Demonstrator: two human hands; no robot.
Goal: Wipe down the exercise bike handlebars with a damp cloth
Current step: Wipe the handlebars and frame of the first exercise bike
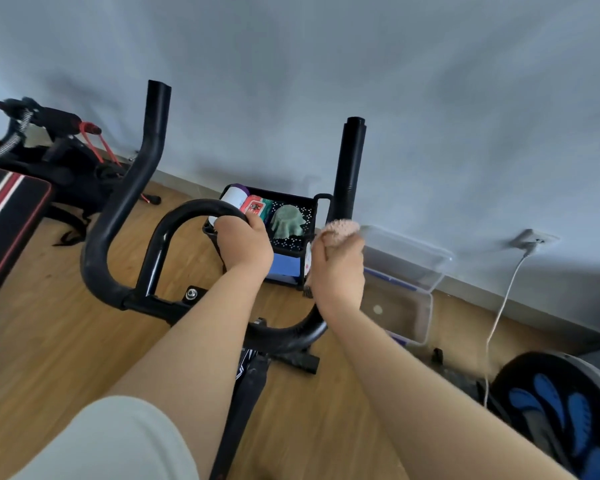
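The exercise bike's black handlebars point(118, 209) fill the middle of the view, with two upright horns and a curved inner loop. My left hand point(245, 245) grips the top of the inner loop, fingers curled over the bar. My right hand point(338, 263) holds a pinkish textured cloth point(340, 230) wrapped round the right upright bar point(352, 161), low on it. The cloth bulges out above my fingers; the bar under the hand is hidden.
A black basket point(291, 244) with a white roll, a red pack and a green glove stands on the wooden floor behind the bars. A clear plastic box point(406, 299) lies right of it. A weight bench point(7, 209) is at the left. A white cable point(499, 313) hangs from a wall socket.
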